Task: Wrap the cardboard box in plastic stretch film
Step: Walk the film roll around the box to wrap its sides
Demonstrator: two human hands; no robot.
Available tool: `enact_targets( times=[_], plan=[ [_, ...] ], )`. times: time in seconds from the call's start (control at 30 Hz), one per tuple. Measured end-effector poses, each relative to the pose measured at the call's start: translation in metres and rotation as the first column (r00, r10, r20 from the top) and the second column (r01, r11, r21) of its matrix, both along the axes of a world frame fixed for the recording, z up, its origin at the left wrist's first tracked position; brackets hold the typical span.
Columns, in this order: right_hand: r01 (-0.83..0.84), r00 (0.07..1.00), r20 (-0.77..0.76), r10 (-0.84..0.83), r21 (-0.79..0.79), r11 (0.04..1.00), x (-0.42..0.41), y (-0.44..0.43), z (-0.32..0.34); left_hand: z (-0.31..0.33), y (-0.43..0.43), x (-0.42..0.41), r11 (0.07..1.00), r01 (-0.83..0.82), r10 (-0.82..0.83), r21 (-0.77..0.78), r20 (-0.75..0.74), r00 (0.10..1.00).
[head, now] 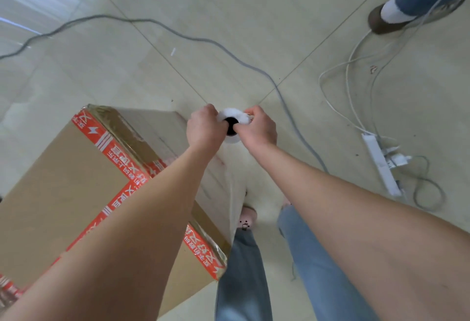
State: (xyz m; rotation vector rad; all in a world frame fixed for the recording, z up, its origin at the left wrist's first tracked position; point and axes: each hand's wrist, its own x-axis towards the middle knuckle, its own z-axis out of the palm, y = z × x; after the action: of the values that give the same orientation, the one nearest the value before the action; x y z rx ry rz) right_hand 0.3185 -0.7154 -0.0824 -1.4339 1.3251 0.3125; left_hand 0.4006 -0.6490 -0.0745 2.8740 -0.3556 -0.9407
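Both grip: left hand (203, 127) and right hand (256, 130) clasp film roll (232, 115) | axis upright, hole up | box (63, 181) edge just left | floor (254, 15) open ahead

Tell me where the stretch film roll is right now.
In the head view the stretch film roll is mid-frame, gripped between the left hand and right hand, just right of the cardboard box.

Grey cable (198, 39) crossing tiled floor (254, 3); white power strip (381, 165) right; bystander's shoe (379, 23) beyond.
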Motion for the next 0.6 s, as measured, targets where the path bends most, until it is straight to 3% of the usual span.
enact_targets(
  times=[0.13,0.2,0.27,0.33,0.43,0.6],
  plan=[
    [-0.081,0.995,0.060,0.079,0.030,0.996,0.022,-0.001,0.001,-0.005,0.011,0.007,0.948,-0.313,0.311,-0.063,-0.035,0.950],
    [-0.153,0.987,0.058,0.152,0.013,0.988,0.030,-0.005,0.003,-0.002,0.014,0.009,0.939,-0.341,0.337,-0.051,-0.076,0.938],
    [-0.199,0.979,0.036,0.199,0.004,0.980,0.033,-0.006,0.005,0.002,0.015,0.012,0.981,-0.191,0.192,0.016,-0.064,0.979],
    [-0.233,0.972,0.016,0.233,-0.009,0.972,0.035,-0.005,0.007,0.007,0.012,0.016,0.998,0.054,-0.053,0.037,-0.039,0.998],
    [-0.252,0.968,-0.010,0.252,-0.035,0.967,0.036,-0.003,0.007,0.009,0.005,0.024,0.938,0.346,-0.345,0.035,-0.030,0.938],
    [-0.256,0.966,-0.047,0.255,-0.040,0.966,0.043,-0.007,0.004,0.009,-0.010,0.036,0.880,0.460,-0.463,0.121,-0.003,0.886]
  ],
)
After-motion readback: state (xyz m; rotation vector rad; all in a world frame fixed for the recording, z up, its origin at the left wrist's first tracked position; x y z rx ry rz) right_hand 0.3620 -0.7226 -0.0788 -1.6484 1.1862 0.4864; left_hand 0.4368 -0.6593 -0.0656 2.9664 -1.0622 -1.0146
